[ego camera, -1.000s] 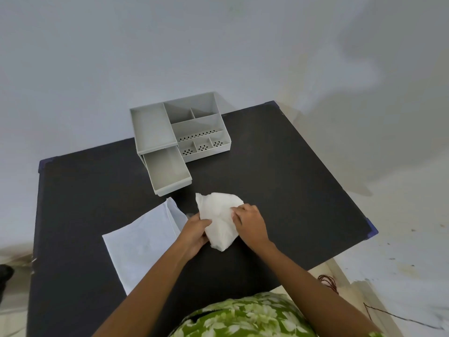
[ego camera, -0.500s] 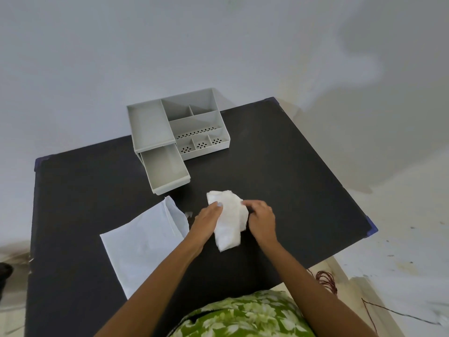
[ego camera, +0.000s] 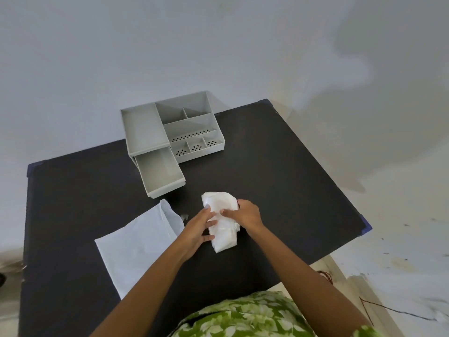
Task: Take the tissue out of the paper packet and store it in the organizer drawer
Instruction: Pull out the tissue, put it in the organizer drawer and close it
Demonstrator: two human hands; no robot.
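Note:
A white tissue (ego camera: 220, 203), folded into a narrow strip, lies on the black table (ego camera: 279, 181). My left hand (ego camera: 198, 227) presses on its left side with fingers spread flat. My right hand (ego camera: 245, 214) grips its right edge, thumb on top. The pale paper packet (ego camera: 136, 242) lies flat to the left, its open mouth facing the tissue. Beyond stands the grey organizer (ego camera: 184, 125), its drawer (ego camera: 159, 172) pulled out towards me and empty.
The table's right edge (ego camera: 364, 227) and near right corner drop to a pale floor with a dark cable (ego camera: 388, 310). A white wall rises behind the organizer. A small scrap (ego camera: 184, 216) lies beside the packet mouth.
The tissue has been folded from a wide loose sheet into a narrow strip. Both hands have shifted onto its top and sides.

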